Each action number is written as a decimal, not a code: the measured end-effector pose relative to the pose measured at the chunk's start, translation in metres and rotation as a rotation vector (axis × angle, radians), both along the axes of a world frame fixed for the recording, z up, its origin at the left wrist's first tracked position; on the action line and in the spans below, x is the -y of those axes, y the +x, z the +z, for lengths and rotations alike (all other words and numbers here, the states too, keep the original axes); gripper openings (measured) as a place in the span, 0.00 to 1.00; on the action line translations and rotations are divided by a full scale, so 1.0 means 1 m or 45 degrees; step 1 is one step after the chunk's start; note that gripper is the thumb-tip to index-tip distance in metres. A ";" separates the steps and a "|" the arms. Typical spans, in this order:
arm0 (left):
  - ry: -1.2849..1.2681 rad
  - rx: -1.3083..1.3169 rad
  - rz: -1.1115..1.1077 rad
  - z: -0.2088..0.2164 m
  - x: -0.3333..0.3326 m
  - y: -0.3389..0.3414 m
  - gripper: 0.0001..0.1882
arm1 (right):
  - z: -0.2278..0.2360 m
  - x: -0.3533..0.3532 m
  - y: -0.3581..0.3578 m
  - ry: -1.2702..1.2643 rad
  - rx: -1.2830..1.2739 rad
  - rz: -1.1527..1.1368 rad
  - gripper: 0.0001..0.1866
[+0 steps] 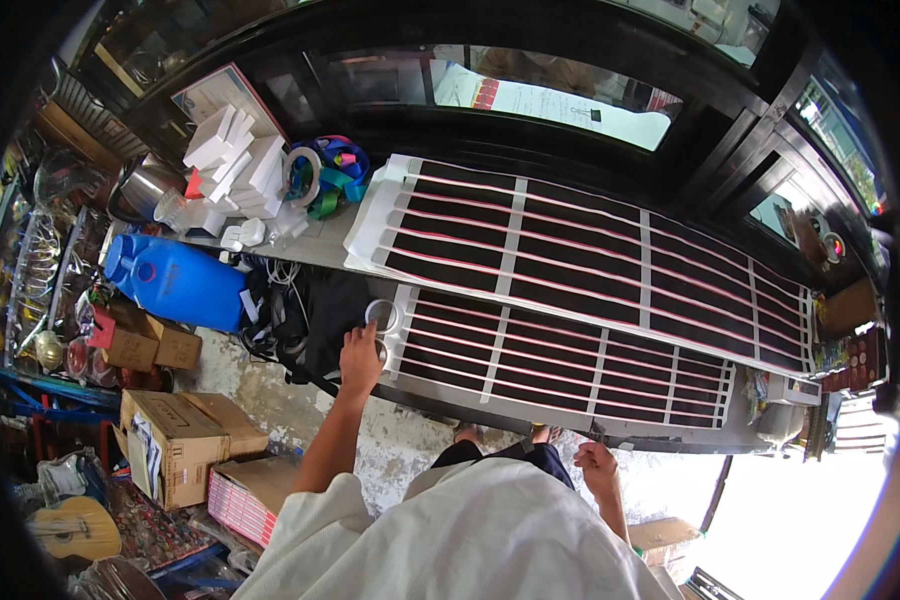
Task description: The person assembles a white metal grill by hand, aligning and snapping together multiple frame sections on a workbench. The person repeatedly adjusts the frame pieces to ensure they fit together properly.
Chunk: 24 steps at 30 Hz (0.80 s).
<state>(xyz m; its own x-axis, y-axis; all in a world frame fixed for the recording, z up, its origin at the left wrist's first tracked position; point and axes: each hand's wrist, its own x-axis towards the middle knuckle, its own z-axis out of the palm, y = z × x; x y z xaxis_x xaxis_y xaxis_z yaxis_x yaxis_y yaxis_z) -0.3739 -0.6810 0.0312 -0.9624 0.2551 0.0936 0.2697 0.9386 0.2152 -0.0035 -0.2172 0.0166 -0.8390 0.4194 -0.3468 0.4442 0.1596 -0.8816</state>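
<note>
My left hand [360, 360] is at the left end of the lower printed sheet [560, 362]. Its fingers close on the rim of a white roll [381, 316], with the index finger stretched along it; whether this is tape or a curled sheet end I cannot tell. The lower sheet has long black strips divided by white and red lines. Behind it, a thicker stack of similar sheets [580, 262] overlaps its far edge. Off the table's near edge hangs my right hand [597, 466], fingers curled, touching neither sheet; the inside of the hand is hidden.
A blue jerrycan [182, 280] and black bag-like fabric [336, 318] lie left of the sheets. White boxes [238, 160] and ribbon rolls [338, 170] stand behind. Cardboard boxes [178, 440] and a small guitar [74, 528] are lower left. A dark window frame [390, 130] borders the table.
</note>
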 end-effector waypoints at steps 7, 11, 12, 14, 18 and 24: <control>-0.194 0.040 -0.009 -0.016 -0.006 -0.025 0.18 | 0.000 0.008 0.017 0.051 0.210 -0.170 0.08; -0.181 0.025 -0.123 0.002 -0.007 -0.022 0.14 | -0.006 0.014 0.030 0.035 0.144 -0.213 0.10; -0.198 0.045 -0.151 0.008 -0.007 -0.023 0.15 | -0.007 0.016 0.033 0.033 0.090 -0.202 0.10; -0.148 -0.040 -0.232 0.015 -0.009 -0.036 0.17 | -0.006 0.022 0.040 -0.007 0.153 -0.256 0.09; -0.174 -0.067 -0.366 0.009 -0.008 -0.091 0.18 | -0.002 0.030 0.040 0.059 0.218 -0.180 0.08; -0.068 0.062 -0.408 -0.008 -0.020 -0.110 0.32 | -0.004 0.038 0.042 0.033 0.132 -0.231 0.07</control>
